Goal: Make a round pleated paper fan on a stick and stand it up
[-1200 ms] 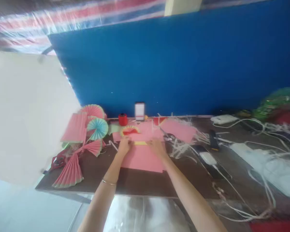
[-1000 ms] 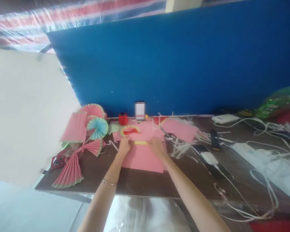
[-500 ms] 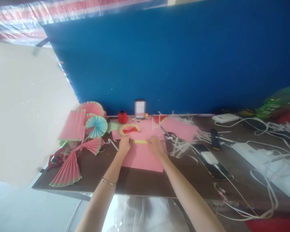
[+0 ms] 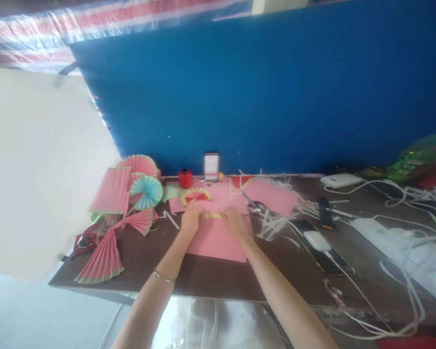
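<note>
A pink sheet of paper [image 4: 218,243] lies on the dark table in front of me, with a yellow strip [image 4: 211,215] across its upper part. My left hand [image 4: 190,220] grips the paper at the strip's left end, its fingers bent and closed. At the right end, my right hand [image 4: 234,222] has its fingers closed on the same band. Fingertips on both sides are small and slightly blurred. Just beyond my left hand sits a small pleated paper fan [image 4: 196,195], yellow-edged with a red middle.
Pleated fans [image 4: 103,257] and a blue paper rosette [image 4: 146,192] lie at left. A red thread spool [image 4: 185,179] and a propped phone [image 4: 211,167] stand behind. To the right are scissors [image 4: 256,206], paper scraps [image 4: 274,224], another phone [image 4: 336,261] and white cables [image 4: 403,291].
My left fingers have shifted slightly upward and lie farther over the paper. The yellow strip looks paler and a little narrower. The whole view has moved slightly.
</note>
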Tool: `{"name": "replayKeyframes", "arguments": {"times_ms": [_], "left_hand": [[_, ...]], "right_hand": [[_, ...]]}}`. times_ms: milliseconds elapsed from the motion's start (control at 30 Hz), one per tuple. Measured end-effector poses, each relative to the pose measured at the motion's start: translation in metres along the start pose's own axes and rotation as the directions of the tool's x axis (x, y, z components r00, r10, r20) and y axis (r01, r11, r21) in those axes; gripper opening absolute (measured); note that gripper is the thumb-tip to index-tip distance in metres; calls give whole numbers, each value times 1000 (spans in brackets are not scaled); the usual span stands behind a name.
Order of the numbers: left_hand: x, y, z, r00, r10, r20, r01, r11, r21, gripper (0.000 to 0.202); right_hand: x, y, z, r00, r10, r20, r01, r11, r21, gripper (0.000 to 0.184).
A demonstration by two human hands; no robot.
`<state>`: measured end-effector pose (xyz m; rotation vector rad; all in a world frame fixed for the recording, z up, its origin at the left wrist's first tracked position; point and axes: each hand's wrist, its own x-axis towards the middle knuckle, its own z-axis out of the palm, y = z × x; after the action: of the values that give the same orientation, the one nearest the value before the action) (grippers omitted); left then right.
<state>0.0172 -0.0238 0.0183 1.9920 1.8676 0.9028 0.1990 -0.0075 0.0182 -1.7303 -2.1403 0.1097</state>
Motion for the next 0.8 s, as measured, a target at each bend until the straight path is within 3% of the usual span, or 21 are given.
{"name": "replayKeyframes", "arguments": {"times_ms": [233,367,533,733,800], "left_hand": [[-1,-12,17,975,201,91,-177,960,-215,35],[-5,-10,18,932,319,173,-320,947,-24,44],[-12,4,17,850,480,217,-517,840,165,44],[-21,5,24,868,463,180,-494,837,236,47],[-22,4,26,867,468,172,-498,834,239,47]], "right_hand": [[-4,0,2,998,-9,-58,9,1000,-6,24],[-3,-1,1,999,-13,-40,12,1000,-18,19],[-4,-2,1,996,-79,-48,75,994,-79,17],[-6,-1,-9,986,-134,-99,120,983,-137,23],[-7,1,-14,965,-239,-107,227,967,-114,22]]}}
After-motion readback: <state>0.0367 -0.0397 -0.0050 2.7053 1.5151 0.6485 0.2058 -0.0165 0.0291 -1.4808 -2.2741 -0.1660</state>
